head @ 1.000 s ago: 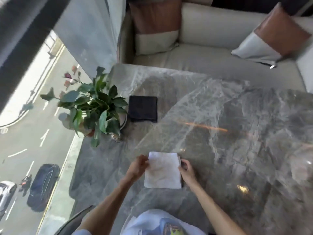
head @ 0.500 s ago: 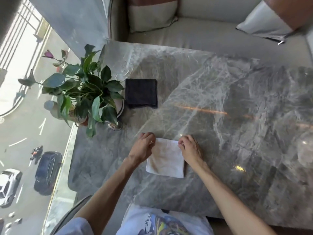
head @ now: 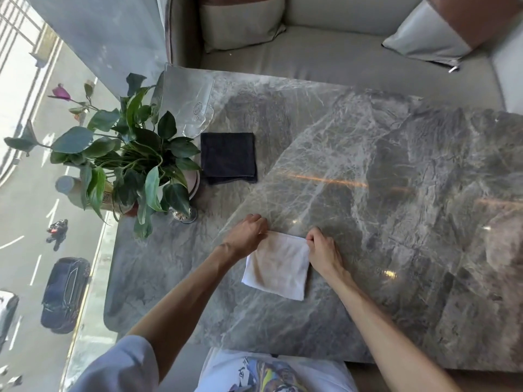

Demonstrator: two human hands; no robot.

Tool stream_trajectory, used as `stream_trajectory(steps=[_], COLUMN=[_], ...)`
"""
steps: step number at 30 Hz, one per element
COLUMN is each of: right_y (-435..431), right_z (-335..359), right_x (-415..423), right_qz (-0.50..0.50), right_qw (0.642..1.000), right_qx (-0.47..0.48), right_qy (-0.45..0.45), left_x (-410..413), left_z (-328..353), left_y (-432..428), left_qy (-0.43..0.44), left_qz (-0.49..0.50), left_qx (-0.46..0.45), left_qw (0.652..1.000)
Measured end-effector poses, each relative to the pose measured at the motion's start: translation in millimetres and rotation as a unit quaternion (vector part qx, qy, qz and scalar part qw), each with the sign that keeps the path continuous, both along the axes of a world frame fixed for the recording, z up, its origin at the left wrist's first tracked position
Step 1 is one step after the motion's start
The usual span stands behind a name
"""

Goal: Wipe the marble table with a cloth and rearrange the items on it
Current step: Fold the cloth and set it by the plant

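Leaves hide most of the plant pot [head: 195, 179].

So the cloth [head: 278, 264] lies flat on the surface [head: 396, 193] near the front edge, left hand [head: 245, 236] on its far left corner and right hand [head: 324, 250] on its far right corner. Further back and a bit left there's a folded towel [head: 228, 157], with a potted plant [head: 127, 154] just beside it on the left, at the window edge. A clear stand [head: 192, 106] sits behind those two. The sofa [head: 325, 55] runs along the far side, cushion [head: 441, 29] on its right end.
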State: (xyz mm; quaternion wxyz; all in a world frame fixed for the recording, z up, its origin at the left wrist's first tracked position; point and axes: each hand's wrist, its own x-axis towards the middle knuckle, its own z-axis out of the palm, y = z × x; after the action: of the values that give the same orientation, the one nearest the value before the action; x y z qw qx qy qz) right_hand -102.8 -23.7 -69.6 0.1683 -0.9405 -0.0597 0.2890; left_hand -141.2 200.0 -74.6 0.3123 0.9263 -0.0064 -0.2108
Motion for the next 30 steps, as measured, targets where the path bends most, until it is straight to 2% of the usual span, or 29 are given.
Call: stream_trajectory(steps=[8,11,16,21,24,30], right_y=[-9.5,-8.9,1.5,0.0,-10.9,-7.6], right_z=[5.0,21.0,74.5,133.2,153.9,156.3], right_x=[13.6,33.1,75.5,94.0,89.1,73.9], right_qz=[0.014,-0.008,-0.037,-0.034,-0.014,-0.003], right_qw=[0.998,0.997,0.984,0.969,0.964,0.960], right_qx=[0.055,0.075,0.154,0.231,0.260,0.281], right_qy=[0.036,0.004,-0.081,-0.085,-0.051,0.008], left_x=[7.0,16.7,47.6,63.5,58.1,42.0], left_z=[13.2,31.9,88.3,141.7,155.1,156.2], left_y=[3.4,8.4,19.9,29.3,36.3,35.0], left_qy=[0.065,0.018,-0.114,-0.217,-0.209,-0.128], left_qz=[-0.004,0.001,0.037,0.051,0.043,0.052], left_qx=[0.003,-0.012,-0.049,-0.072,-0.086,-0.078], left_qw=[0.998,1.000,0.992,0.972,0.973,0.987])
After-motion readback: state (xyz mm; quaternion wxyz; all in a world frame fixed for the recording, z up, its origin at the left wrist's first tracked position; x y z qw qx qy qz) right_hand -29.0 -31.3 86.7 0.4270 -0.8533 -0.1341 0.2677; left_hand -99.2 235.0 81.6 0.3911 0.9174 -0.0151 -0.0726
